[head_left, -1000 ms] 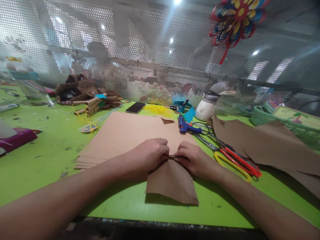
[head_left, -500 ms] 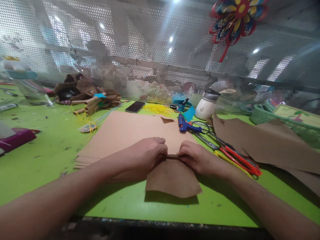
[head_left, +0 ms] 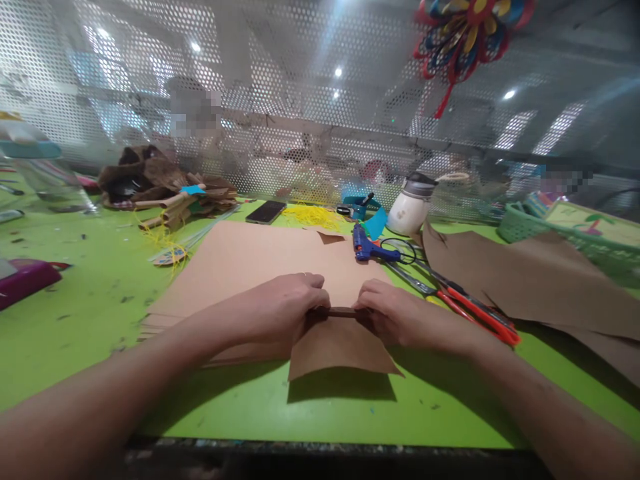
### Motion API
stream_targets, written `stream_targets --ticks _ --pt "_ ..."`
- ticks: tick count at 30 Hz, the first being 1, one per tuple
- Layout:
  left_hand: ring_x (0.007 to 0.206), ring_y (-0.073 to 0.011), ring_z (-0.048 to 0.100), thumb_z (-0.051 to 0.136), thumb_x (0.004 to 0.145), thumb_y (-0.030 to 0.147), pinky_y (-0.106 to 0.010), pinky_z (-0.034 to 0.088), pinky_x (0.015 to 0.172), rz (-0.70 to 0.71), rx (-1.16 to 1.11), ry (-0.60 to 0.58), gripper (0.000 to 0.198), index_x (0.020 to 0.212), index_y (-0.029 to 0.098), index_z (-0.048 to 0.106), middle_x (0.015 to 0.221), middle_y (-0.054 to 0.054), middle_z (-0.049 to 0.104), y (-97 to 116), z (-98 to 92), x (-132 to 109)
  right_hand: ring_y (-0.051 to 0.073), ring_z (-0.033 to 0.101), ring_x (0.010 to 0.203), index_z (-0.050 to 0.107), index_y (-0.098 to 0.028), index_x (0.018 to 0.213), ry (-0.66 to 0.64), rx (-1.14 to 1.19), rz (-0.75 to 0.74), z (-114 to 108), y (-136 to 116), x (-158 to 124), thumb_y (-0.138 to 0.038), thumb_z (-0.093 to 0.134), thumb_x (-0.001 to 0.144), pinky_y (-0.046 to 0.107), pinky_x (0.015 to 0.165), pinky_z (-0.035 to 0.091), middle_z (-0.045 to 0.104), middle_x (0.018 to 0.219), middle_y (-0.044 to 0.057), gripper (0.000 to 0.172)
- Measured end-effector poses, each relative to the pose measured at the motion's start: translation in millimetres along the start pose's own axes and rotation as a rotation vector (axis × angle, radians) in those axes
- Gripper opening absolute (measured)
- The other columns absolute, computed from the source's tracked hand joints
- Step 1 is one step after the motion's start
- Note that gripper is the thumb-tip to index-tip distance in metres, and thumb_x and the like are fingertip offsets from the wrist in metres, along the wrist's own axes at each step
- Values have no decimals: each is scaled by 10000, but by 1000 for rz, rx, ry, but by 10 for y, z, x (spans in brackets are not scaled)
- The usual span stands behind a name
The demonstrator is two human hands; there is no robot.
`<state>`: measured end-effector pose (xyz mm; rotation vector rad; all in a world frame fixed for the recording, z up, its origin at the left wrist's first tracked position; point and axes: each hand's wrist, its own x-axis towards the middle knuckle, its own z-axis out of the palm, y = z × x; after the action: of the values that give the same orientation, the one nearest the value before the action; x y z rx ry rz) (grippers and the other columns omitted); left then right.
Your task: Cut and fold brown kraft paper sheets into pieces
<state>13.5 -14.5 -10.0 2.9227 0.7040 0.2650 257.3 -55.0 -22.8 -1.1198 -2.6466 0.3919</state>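
A small piece of brown paper [head_left: 345,350] is pinched between my two hands, its far edge rolled into a narrow tube. My left hand [head_left: 295,300] closes on the left end of the roll, and my right hand [head_left: 387,308] on the right end. The unrolled part of the piece hangs toward me, over the near edge of the table. Under my hands lies a stack of large brown paper sheets [head_left: 240,260]. My fingertips are partly hidden behind the roll.
Right of the stack lie a blue glue gun [head_left: 367,247] and red-handled scissors [head_left: 470,310]. Behind are a white bottle [head_left: 407,207], a phone [head_left: 266,212] and yellow shredded strands [head_left: 313,215]. Larger brown paper [head_left: 500,273] and a green basket [head_left: 530,230] sit at right; paper rolls [head_left: 180,210] at left.
The paper's far edge is curled slightly tighter, and its loose part lifts a little. Both hands keep their grip at nearly the same spot. The whole view has shifted slightly.
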Motion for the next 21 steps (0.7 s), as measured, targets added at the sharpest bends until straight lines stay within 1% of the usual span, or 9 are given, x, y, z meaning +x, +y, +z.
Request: stream_targets --ticks 4,6,9,13,15,19,21 --pt "699 -174 526 504 833 111 -284 361 616 4 8 -10 184 837 209 660 807 -27 567 22 -29 -42 171 497 823 612 -180 925 9 -65 8 3 -49 1 -24 565 793 269 668 412 556 900 45 211" --pt "688 -171 515 522 829 125 -282 353 608 17 2 1 149 814 209 644 796 -21 557 21 -24 -65 172 497 811 621 -174 903 27 -116 8 13 -71 5 -39 545 825 277 667 409 560 884 50 173" --pt "646 -159 491 544 812 124 -282 328 583 22 0 33 124 797 213 629 779 -12 546 -8 18 -75 178 509 805 644 -166 876 60 -191 10 35 -98 24 -83 508 888 294 675 403 576 860 60 160" --pt "606 -148 465 548 799 111 -290 304 559 19 19 46 125 778 217 610 758 -1 536 -74 95 -41 197 536 824 666 -163 858 106 -247 51 93 -91 68 -170 562 900 311 673 396 596 851 68 112" --pt "601 -146 460 556 785 103 -291 304 556 20 20 50 127 768 220 603 753 2 535 -97 123 -23 197 543 823 666 -158 873 138 -243 62 133 -51 86 -172 554 910 310 672 398 601 851 71 119" --pt "614 -149 478 542 804 111 -288 329 568 -3 37 73 122 777 209 609 752 -7 545 -89 148 -17 185 529 779 656 -149 887 222 -206 -23 194 71 104 -133 519 908 304 662 401 593 827 70 139" --pt "633 -154 497 527 821 118 -289 347 584 -21 64 98 126 792 205 615 762 -16 553 -65 157 -23 188 517 773 648 -142 883 254 -224 -60 208 113 107 -124 508 905 308 660 396 590 817 72 144"
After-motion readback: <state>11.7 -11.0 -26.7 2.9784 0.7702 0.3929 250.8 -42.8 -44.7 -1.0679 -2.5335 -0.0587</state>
